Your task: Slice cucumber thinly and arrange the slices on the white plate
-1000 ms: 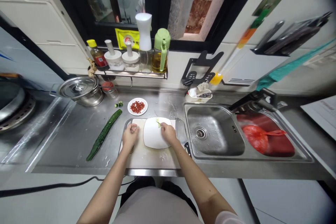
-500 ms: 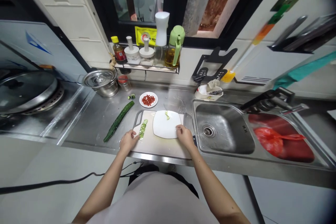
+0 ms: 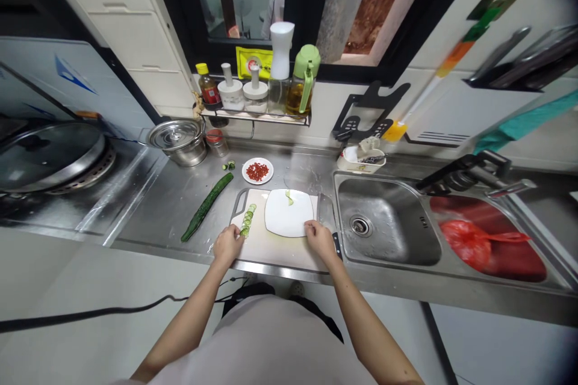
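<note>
My left hand [image 3: 228, 245] is at the near end of a row of thin cucumber slices [image 3: 248, 218], its fingers closed together on the nearest slice. The slices overlap in a line on a pale cutting board [image 3: 275, 252]. My right hand [image 3: 320, 239] pinches the lower right edge of a white square plate [image 3: 289, 219]. A curled cucumber slice [image 3: 289, 198] lies near the plate's far edge. Along the board's right side is a knife [image 3: 326, 209] with a black handle. A long cucumber [image 3: 206, 207] lies on the counter left of the board.
Behind the board stand a small plate of chopped red pieces [image 3: 257, 171] and some cucumber ends [image 3: 229, 165]. A lidded pot [image 3: 180, 144] and a jar [image 3: 217, 143] are further left. The sink [image 3: 388, 222] is on the right; a seasoning rack [image 3: 257, 114] hangs above.
My left hand has moved slightly closer to the row of slices, and its fingers have come together at the near end. My right hand stays at the plate's edge. The view has shifted slightly.
</note>
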Motion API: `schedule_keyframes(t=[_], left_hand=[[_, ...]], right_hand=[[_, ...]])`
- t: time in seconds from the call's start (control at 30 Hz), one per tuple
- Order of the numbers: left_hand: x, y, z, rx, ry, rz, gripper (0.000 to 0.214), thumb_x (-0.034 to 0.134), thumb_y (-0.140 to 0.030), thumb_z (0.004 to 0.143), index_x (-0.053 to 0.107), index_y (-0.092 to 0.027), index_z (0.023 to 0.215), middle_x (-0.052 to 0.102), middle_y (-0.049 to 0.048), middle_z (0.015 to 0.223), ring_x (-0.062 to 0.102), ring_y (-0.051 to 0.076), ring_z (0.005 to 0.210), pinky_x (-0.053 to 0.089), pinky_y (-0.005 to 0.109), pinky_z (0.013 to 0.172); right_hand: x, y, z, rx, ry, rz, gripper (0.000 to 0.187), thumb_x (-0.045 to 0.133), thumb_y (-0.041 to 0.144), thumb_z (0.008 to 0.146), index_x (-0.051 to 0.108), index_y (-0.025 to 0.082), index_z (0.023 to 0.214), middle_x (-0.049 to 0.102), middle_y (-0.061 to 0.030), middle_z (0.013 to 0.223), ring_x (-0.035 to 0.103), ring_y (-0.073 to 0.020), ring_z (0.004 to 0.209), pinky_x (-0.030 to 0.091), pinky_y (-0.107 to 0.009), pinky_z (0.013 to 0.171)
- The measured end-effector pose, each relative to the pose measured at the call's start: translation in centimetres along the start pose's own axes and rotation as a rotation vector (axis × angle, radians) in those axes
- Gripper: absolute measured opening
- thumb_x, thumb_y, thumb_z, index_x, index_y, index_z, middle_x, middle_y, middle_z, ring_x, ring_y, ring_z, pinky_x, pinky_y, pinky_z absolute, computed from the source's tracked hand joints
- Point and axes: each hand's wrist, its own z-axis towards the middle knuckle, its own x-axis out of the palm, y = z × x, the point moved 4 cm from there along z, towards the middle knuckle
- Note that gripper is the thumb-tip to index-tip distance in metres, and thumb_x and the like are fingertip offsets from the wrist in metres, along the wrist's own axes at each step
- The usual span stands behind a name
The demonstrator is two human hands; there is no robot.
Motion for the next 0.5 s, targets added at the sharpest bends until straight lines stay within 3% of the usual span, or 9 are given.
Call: schedule_keyframes(t=[0.1, 0.2, 0.33, 0.5], left_hand=[[0.3, 0.0, 0.2, -0.004, -0.010, -0.194, 0.012, 0.065, -0.032, 0.076, 0.058, -0.022, 0.078, 0.068, -0.0004, 0.080, 0.062, 0.016, 0.075, 0.039, 0.023, 0.063], [0.3, -0.7, 0.7, 0.008, 0.012, -0.536, 0.026, 0.072, -0.039, 0.069, 0.059, -0.019, 0.078, 0.064, -0.0018, 0.068, 0.059, 0.012, 0.064, 0.041, 0.022, 0.059], [-0.6, -3.4, 1.0, 0.078, 0.137, -0.875, 0.042, 0.079, -0.050, 0.056, 0.060, -0.017, 0.074, 0.061, -0.0015, 0.060, 0.056, 0.011, 0.057, 0.043, 0.022, 0.057], [-3.0, -7.1, 0.0, 0.156, 0.237, -0.999, 0.047, 0.079, -0.053, 0.053, 0.062, -0.016, 0.077, 0.065, 0.0014, 0.065, 0.056, 0.012, 0.060, 0.041, 0.023, 0.058]], right_hand=[[0.0, 0.4, -0.1, -0.012, -0.004, 0.020, 0.032, 0.043, 0.027, 0.089, 0.071, 0.021, 0.104, 0.072, -0.0046, 0.084, 0.062, -0.0179, 0.076, 0.038, -0.024, 0.067], [-0.3, 1.8, -0.3, -0.056, -0.011, 0.050, 0.032, 0.044, 0.027, 0.088, 0.071, 0.020, 0.103, 0.070, -0.0037, 0.078, 0.061, -0.0180, 0.073, 0.038, -0.024, 0.066], [-1.0, 5.4, -0.7, -0.186, 0.017, 0.163, 0.029, 0.045, 0.029, 0.089, 0.070, 0.019, 0.100, 0.066, -0.0017, 0.070, 0.059, -0.0166, 0.069, 0.039, -0.024, 0.066], [-2.5, 10.7, -1.3, -0.435, 0.004, 0.257, 0.022, 0.052, 0.027, 0.089, 0.069, 0.020, 0.101, 0.067, -0.0045, 0.093, 0.058, -0.0171, 0.090, 0.042, -0.027, 0.084]])
